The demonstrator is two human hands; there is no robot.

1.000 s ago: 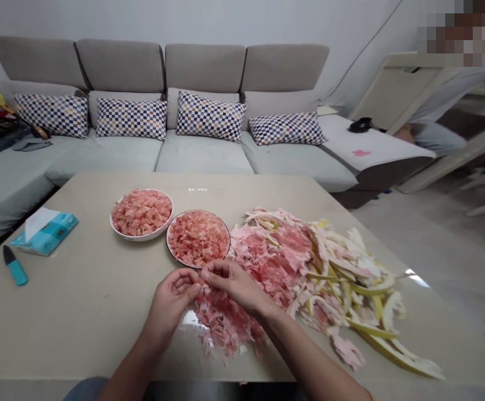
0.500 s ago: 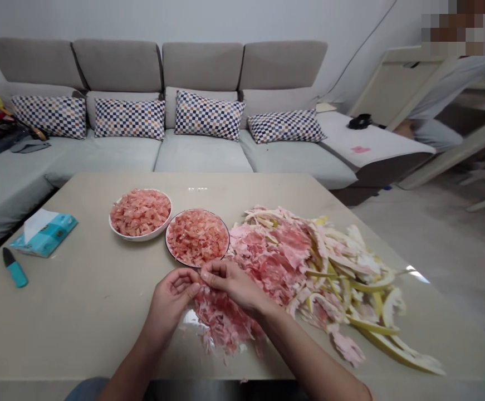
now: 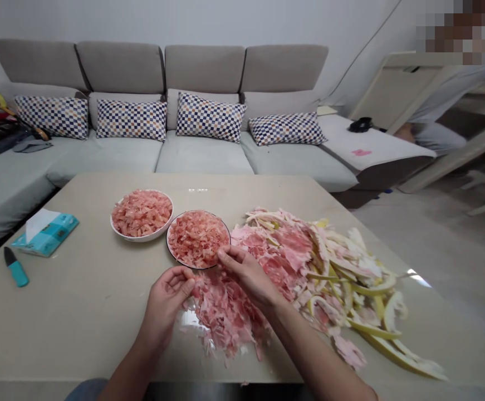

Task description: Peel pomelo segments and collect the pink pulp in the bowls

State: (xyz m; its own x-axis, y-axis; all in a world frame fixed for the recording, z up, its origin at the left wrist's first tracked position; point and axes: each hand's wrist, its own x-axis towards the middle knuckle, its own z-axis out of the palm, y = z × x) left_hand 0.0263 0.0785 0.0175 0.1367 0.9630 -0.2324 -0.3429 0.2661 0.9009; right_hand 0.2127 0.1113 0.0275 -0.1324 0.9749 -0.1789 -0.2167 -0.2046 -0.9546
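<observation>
My left hand (image 3: 165, 298) is closed in a pinch, its fingertips on what looks like a small pink piece of pomelo beside the heap of pink pomelo membranes (image 3: 229, 320). Just right of it, my right hand (image 3: 250, 275) has thumb and fingers pinched together at the near right rim of a dark-rimmed bowl (image 3: 167, 245). What lies between those fingertips is too small to make out. Loose pink pomelo flesh (image 3: 198, 236) fills that bowl. Behind it to the left, a white bowl (image 3: 142, 238) is piled with more flesh.
Yellow-green pomelo peels (image 3: 376, 334) spread over the table's right side. At the left lie a tissue pack (image 3: 52, 236) and a turquoise-handled knife (image 3: 18, 273). A grey sofa (image 3: 204, 153) with checkered cushions stands behind the table (image 3: 79, 323). Someone is partly visible at upper right.
My hands were together in front of the dark-rimmed bowl and have drawn apart. The right one moved up and right to the rim; the left shifted slightly left.
</observation>
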